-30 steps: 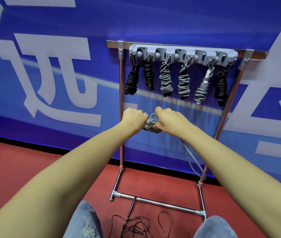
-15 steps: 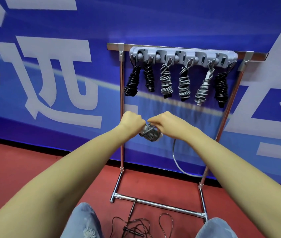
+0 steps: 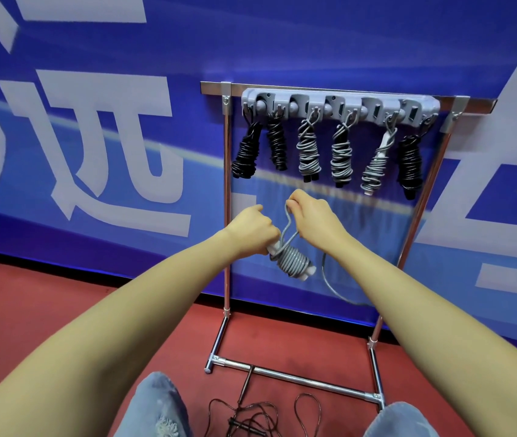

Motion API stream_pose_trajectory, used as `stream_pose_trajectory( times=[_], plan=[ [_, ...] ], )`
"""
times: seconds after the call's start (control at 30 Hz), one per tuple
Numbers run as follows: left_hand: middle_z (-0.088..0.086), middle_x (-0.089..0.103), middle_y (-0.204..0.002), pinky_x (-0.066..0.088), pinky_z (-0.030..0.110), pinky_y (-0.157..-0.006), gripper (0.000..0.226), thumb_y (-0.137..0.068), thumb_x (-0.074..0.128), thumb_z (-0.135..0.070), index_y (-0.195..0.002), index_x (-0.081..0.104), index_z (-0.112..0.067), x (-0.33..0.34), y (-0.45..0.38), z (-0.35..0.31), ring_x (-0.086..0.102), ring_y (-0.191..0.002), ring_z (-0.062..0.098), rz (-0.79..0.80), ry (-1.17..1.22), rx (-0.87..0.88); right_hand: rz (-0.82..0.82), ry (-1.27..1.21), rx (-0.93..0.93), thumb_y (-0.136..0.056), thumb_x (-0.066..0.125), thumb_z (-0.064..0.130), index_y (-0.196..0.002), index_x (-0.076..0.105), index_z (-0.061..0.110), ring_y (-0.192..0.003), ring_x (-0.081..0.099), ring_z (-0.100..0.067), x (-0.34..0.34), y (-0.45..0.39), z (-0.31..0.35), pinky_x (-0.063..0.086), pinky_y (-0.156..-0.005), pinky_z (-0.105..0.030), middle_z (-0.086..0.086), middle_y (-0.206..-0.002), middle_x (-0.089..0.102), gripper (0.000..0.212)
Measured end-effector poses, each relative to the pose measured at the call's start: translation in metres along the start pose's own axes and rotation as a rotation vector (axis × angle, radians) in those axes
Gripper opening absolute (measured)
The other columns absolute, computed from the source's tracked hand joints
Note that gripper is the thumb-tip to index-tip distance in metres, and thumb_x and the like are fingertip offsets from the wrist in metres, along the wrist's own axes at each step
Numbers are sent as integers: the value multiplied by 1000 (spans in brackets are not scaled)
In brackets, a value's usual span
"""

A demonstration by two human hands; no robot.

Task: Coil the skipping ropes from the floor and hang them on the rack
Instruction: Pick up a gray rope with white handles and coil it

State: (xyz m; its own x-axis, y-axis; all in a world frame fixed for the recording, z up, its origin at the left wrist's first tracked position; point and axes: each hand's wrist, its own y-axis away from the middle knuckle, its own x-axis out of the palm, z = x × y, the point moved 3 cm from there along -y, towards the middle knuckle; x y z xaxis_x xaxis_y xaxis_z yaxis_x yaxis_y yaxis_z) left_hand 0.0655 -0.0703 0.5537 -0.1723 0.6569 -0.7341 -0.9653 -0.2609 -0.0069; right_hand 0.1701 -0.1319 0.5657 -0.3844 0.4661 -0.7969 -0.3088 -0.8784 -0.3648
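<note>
Holding a grey skipping rope (image 3: 291,260) up in front of the rack (image 3: 339,105), both hands are busy. Left hand (image 3: 250,230) is fisted around the white handle end by the coil, right hand (image 3: 310,214) pinches a loop of cord sticking up out of it. A loose tail of rope droops below the right wrist. Six coiled ropes (image 3: 309,149) already hang on the hooks, black and grey. One black rope (image 3: 244,417) is a tangle on the red floor (image 3: 30,310) between the knees.
</note>
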Motion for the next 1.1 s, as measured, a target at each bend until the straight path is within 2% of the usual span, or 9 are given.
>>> stream_pose_trajectory(
  times=[0.1, 0.37, 0.5, 0.57, 0.63, 0.7, 0.8, 0.93, 1.1],
  plan=[
    [-7, 42, -35, 15, 24, -56, 44, -31, 76, -30, -44, 35, -24, 1, 4, 7, 38, -33, 14, -182, 18, 45, -34, 49, 11, -103, 31, 31, -94, 47, 11, -73, 50, -30, 4, 1, -4, 36, -57, -35, -9, -75, 57, 27],
    [-1, 44, -44, 22, 27, -58, 19, -59, 60, -27, -54, 49, -13, 0, 12, 10, 43, -39, 21, -558, 245, 68, -95, -272, 56, -98, 47, 32, -63, 34, 11, -54, 38, -19, 5, -1, -15, 34, -55, -32, -8, -56, 38, 43],
    [5, 50, -50, 28, 26, -54, 31, -66, 72, -28, -67, 50, -7, 5, 9, 13, 47, -43, 30, -591, 580, -105, -65, -545, 163, -95, 54, 27, -56, 47, 11, -41, 37, -6, 3, -4, -18, 34, -46, -19, 5, -46, 44, 42],
    [12, 59, -63, 34, 35, -49, 41, -72, 75, -24, -93, 48, -2, 5, 10, 16, 51, -54, 36, -562, 858, -298, -33, -686, 216, -94, 55, 14, -58, 48, 13, -43, 38, -6, 3, -7, -23, 34, -46, -21, 7, -47, 44, 36],
    [12, 61, -69, 42, 40, -53, 54, -74, 71, -22, -114, 38, -7, 5, 11, 16, 54, -61, 35, -476, 1078, -402, 19, -648, 254, -87, 49, -5, -61, 43, 15, -45, 33, -10, 7, -9, -26, 27, -47, -22, 3, -50, 40, 34],
    [5, 56, -63, 43, 38, -55, 59, -74, 66, -18, -123, 35, -16, 2, 10, 14, 51, -60, 32, -493, 1190, -421, 40, -555, 279, -80, 39, -3, -61, 40, 14, -43, 28, -12, 11, -9, -25, 24, -48, -22, -1, -50, 37, 25],
    [3, 56, -71, 44, 37, -59, 54, -73, 60, -19, -120, 35, -30, 0, 9, 13, 52, -64, 27, -527, 1237, -424, 32, -655, 310, -85, 34, 1, -70, 42, 11, -43, 25, -14, 12, -8, -25, 20, -42, -20, -4, -57, 36, 19],
    [-2, 53, -69, 40, 34, -54, 39, -79, 59, -16, -112, 39, -24, -1, 9, 13, 48, -59, 21, -563, 1367, -534, 81, -665, 227, -99, 45, 24, -71, 58, 12, -41, 25, -14, 11, -2, -26, 22, -40, -19, -2, -59, 34, 33],
    [-4, 51, -72, 37, 32, -55, 31, -83, 53, -11, -110, 42, -18, 3, 6, 22, 44, -59, 17, -551, 1567, -719, 147, -396, 146, -100, 38, 43, -68, 67, 15, -43, 33, -10, 15, 5, -22, 28, -45, -22, 5, -59, 45, 51]
  ],
)
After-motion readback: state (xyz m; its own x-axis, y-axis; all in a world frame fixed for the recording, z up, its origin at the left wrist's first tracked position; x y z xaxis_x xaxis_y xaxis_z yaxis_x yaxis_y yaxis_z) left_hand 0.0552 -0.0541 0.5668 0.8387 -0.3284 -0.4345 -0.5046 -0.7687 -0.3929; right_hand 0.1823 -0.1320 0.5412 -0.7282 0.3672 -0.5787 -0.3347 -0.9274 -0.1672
